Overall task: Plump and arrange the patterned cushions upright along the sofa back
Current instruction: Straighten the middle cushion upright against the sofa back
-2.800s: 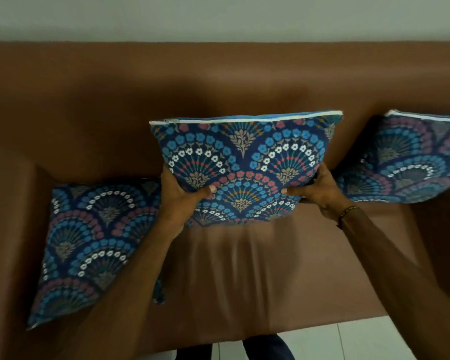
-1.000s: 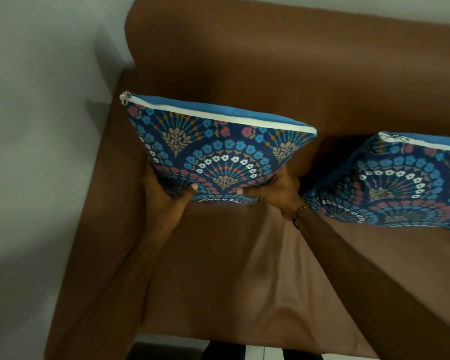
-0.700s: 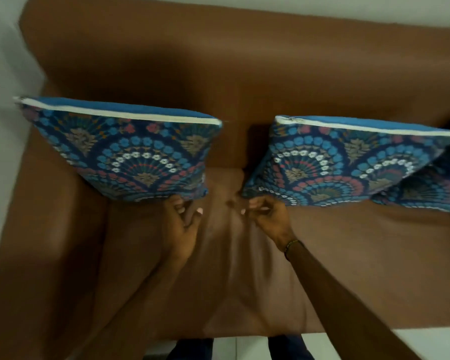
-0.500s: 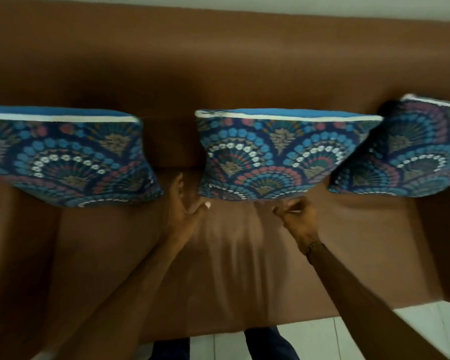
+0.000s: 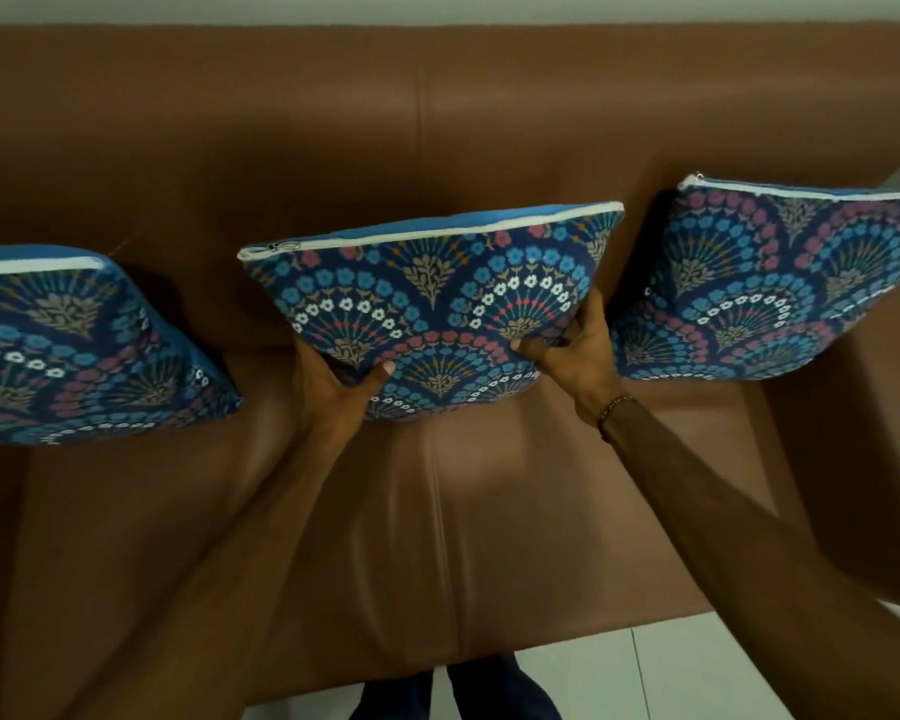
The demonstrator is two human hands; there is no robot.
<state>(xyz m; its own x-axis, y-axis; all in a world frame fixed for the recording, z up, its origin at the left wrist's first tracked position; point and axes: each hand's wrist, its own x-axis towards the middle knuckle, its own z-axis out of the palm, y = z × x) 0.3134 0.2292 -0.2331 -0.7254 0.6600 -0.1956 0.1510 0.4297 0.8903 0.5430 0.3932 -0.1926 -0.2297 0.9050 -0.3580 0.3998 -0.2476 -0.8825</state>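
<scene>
Middle cushion [image 5: 432, 309], upright against the brown sofa back [image 5: 437, 137], zipper edge up, long axis nine-to-three. Left hand [image 5: 333, 392] and right hand [image 5: 578, 356] clasp its lower corners; sister cushions [image 5: 74, 345] flank it.

white floor tiles [image 5: 697, 667], pale wall [image 5: 437, 7]

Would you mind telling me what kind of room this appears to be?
Probably a home living room: a brown sofa against a plain wall, three patterned cushions along its back, and a tiled floor.
</scene>
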